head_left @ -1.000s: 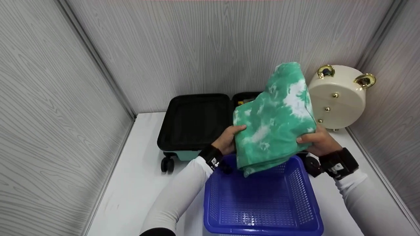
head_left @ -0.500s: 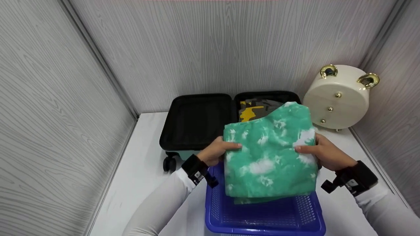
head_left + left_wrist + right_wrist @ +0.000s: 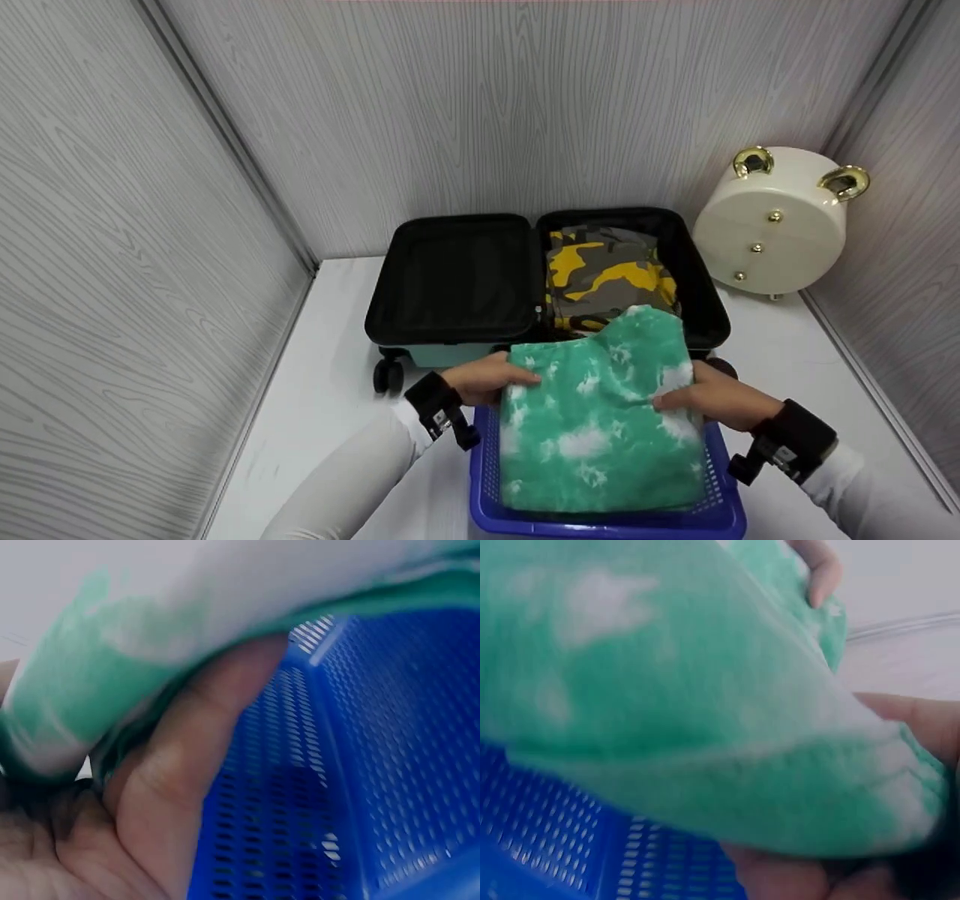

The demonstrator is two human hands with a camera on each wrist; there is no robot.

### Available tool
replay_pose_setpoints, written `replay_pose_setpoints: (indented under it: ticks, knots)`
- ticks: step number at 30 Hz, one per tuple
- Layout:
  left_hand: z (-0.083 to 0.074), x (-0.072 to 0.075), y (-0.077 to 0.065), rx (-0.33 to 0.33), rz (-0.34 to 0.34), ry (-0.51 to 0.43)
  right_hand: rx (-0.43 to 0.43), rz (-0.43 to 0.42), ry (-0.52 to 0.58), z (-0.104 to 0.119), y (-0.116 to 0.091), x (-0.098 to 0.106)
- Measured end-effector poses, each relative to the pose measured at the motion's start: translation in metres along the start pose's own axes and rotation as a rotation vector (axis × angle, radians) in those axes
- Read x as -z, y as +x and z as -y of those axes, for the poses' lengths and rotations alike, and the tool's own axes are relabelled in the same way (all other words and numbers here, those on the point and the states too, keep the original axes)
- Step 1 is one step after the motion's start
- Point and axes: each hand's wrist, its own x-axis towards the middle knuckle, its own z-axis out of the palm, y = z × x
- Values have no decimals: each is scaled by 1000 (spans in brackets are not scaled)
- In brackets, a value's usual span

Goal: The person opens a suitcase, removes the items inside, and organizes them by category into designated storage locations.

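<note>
A folded green-and-white tie-dye garment (image 3: 592, 442) is stretched between my two hands, over the blue plastic basket (image 3: 607, 527). My left hand (image 3: 480, 377) pinches its left edge, thumb on top and fingers underneath. At the right edge my right hand (image 3: 726, 397) grips it the same way. Below the cloth (image 3: 97, 675), the left wrist view shows the perforated basket wall (image 3: 420, 735). Layers of the fold (image 3: 885, 787) are visible between thumb and fingers in the right wrist view. Most of the basket's inside is hidden under the garment in the head view.
Behind the basket lies an open suitcase with a black left half (image 3: 457, 277). Its right half holds a folded grey-and-yellow camouflage garment (image 3: 611, 274). A round cream case (image 3: 772, 225) with gold ear-shaped loops stands at the back right. Wood-grain panels (image 3: 525, 105) enclose the white table (image 3: 300, 420).
Both hands have brought the green garment down and toward me, from in front of the suitcase to over the basket. It now lies flatter, and the camouflage garment has come into view.
</note>
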Motion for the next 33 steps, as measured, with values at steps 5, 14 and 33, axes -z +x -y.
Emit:
replay_pose_setpoints:
  ticks: [5,14,33]
  knots:
    - [4,1,4,95,-12,121,-30,-4,-173,-9,5,-2]
    - [-4,-7,11,67,-137,457,-116,-38,-418,-8,16,6]
    - [8,-23,29,2,-550,1445,-128,-259,-865,-12,43,-4]
